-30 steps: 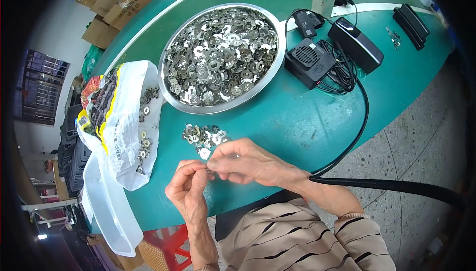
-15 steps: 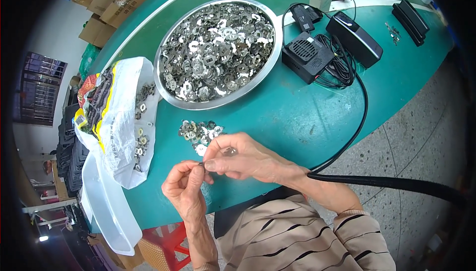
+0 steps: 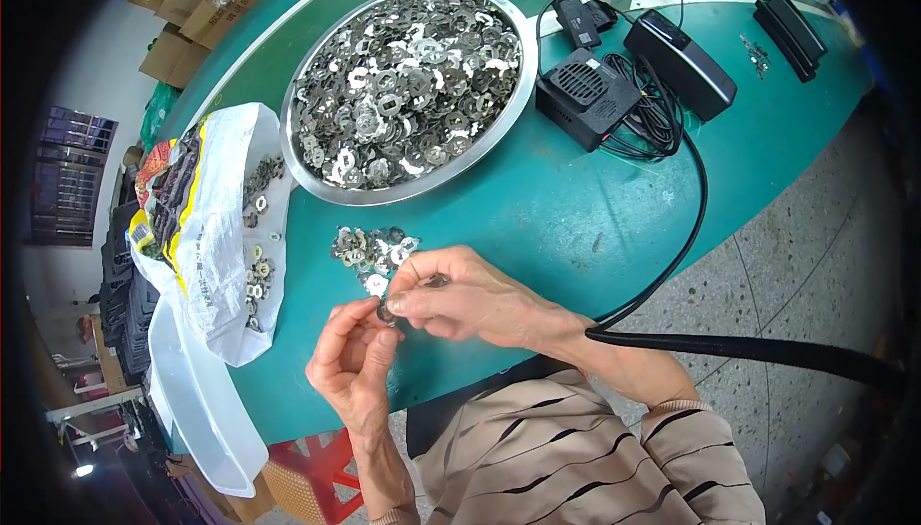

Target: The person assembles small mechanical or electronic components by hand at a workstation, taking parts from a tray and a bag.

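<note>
Between my two hands is a small round metal piece, dark and ring-like, seen partly behind the fingers. My right hand pinches its edge with thumb and forefinger. A further bit of metal shows in the curl of that hand. My left hand is half curled, its forefinger and thumb tips at the piece's other edge. Just beyond the fingers lies a small heap of flat metal pieces on the green table. Farther off, a wide steel basin is heaped with similar pieces.
At left, a white woven bag bears scattered metal pieces, beside a long translucent plastic tray. Black boxed devices and coiled cable sit at the right. A thick black cable runs by my right forearm. A red stool stands below.
The left fingers have loosened and spread a little, and the metal piece has turned so its round face shows. The right hand keeps its pinch. The whole view has shifted slightly.
</note>
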The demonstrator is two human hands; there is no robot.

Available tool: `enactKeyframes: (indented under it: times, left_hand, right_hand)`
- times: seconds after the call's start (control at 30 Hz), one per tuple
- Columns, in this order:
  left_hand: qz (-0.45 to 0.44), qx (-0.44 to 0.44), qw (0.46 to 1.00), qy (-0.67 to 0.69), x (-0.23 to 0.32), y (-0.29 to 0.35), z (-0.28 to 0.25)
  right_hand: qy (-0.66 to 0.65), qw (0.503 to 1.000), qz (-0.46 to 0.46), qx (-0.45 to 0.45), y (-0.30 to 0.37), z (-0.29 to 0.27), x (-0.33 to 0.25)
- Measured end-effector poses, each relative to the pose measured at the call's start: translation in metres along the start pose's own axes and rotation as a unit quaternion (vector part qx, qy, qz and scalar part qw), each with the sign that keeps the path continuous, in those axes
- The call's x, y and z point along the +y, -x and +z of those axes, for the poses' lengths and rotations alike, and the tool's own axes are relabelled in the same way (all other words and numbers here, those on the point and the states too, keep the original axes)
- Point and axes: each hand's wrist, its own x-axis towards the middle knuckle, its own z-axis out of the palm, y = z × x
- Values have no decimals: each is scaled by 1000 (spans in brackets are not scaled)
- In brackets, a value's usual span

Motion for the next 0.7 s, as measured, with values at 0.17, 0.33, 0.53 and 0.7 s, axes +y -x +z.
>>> enactKeyframes:
  times: [0.17,0.33,0.53,0.7]
  left_hand:
    - [71,44,981,-173,4,1,2]
    - [184,25,942,-279,1,-1,2]
    - [168,31,957,-233,0,0,1]
    - [68,29,994,-75,-2,2,-4]
  right_hand:
    - [3,1000,19,-14,0,2,1]
    - [0,1000,21,-20,-1,-1,4]
    - [-3,1000,15,-18,0,1,3]
    - [-8,999,1,-31,1,1,4]
